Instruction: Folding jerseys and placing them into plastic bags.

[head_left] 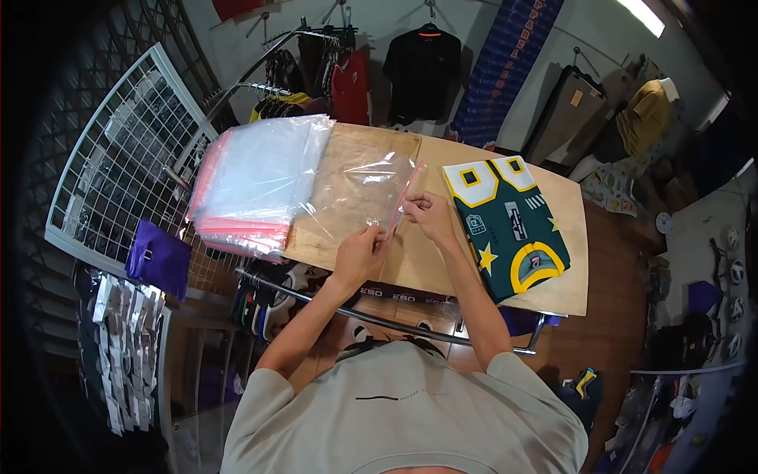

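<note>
A clear plastic zip bag (pixel 361 183) with a red seal strip lies flat on the wooden table (pixel 426 272). My left hand (pixel 358 252) pinches the bag's near corner at the strip. Farther along the same edge, my right hand (pixel 429 214) grips the strip between thumb and fingers. To the left rests a thick stack of similar clear bags (pixel 260 166), their red strips at the left and near sides. On the right lies a folded green sports jersey (pixel 497 237) with a yellow collar, yellow stars and white-and-yellow figures. It is apart from my right hand.
A white wire grid panel (pixel 127 172) stands at the left, with a purple pouch (pixel 159 258) near its lower edge. Clothes on hangers (pixel 278 296) hang below the table's near side, by a metal rail (pixel 379 320). Garments, including a black T-shirt (pixel 423 74), hang along the far wall.
</note>
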Available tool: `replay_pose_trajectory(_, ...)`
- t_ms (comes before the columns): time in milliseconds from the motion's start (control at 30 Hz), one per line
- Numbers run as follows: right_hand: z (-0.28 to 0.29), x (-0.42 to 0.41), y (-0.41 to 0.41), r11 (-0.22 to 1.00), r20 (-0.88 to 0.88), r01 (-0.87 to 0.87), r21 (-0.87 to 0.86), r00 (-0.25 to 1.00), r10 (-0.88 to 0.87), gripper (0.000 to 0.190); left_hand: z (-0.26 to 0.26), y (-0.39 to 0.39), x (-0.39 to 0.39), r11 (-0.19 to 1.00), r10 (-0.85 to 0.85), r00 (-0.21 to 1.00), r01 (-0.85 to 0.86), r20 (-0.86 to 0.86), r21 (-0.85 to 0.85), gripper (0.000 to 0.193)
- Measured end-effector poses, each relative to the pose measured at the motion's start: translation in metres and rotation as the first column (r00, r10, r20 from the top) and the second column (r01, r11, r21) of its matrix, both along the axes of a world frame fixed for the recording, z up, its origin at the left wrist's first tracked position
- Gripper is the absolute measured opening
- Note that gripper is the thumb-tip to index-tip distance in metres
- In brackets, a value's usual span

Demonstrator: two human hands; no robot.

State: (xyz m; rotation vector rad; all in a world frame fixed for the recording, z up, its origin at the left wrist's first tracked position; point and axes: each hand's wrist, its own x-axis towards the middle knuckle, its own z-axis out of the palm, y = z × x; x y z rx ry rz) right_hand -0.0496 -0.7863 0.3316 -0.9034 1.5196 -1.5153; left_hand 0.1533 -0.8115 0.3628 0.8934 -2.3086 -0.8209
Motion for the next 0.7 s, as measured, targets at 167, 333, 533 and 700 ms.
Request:
replay_pose_trajectory(167,-0.009,-0.014,-0.007,0.991,-0.209,-0.053,-0.125,0.978,0.026,0.023,-0.020,0.004,-0.016,0.993,0.119,0.992,-0.118,-0.048,0.019,0.014)
replay_pose_trajectory(333,0.026,-0.023,-0.001,0.981,-0.655,-0.192,0.013,0.740,0.154,0.027,-0.032,0.001,-0.016,0.945,0.244,0.967,-0.222,-0.067,0.239,0.009)
replay_pose_trajectory(533,0.028,-0.042,-0.026,0.967,-0.797,-0.254,-0.029,0.590,0.131,0.021,-0.038,0.002,-0.022,0.885,0.318,0.931,-0.224,-0.177,0.409,0.007)
replay_pose_trajectory(700,0.005,-0.070,-0.063,0.958,-0.888,-0.224,-0.180,0.457,-0.061,0.015,-0.029,0.015,-0.037,0.883,0.358,0.897,-0.235,-0.259,0.406,0.010)
